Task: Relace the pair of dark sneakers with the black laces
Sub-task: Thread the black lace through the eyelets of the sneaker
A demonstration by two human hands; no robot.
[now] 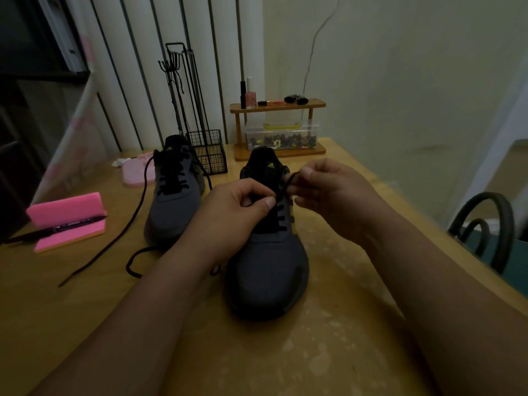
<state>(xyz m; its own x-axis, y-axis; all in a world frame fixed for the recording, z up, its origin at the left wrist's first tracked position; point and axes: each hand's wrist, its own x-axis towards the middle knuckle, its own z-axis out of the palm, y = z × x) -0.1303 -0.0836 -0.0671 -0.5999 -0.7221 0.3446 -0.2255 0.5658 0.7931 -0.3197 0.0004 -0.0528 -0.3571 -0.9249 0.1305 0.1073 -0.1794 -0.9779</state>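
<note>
A pale wall (pixel 400 81) backs the worn wooden table (pixel 328 352) in a dim room. Two dark sneakers stand on it: the farther sneaker (pixel 174 212) trails loose lace, while over the nearer sneaker (pixel 268 270) the left hand (pixel 237 212) and right hand (pixel 328 192) each pinch its black lace (pixel 285 187).

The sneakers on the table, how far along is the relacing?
Past halfway, it seems. The farther sneaker looks laced up its eyelets, though its lace ends trail loose on the table. On the nearer sneaker the lower rows are crossed, and the left hand and right hand both pinch its black lace near the upper eyelets. Left: the top rows there, and perhaps tying both.
</note>
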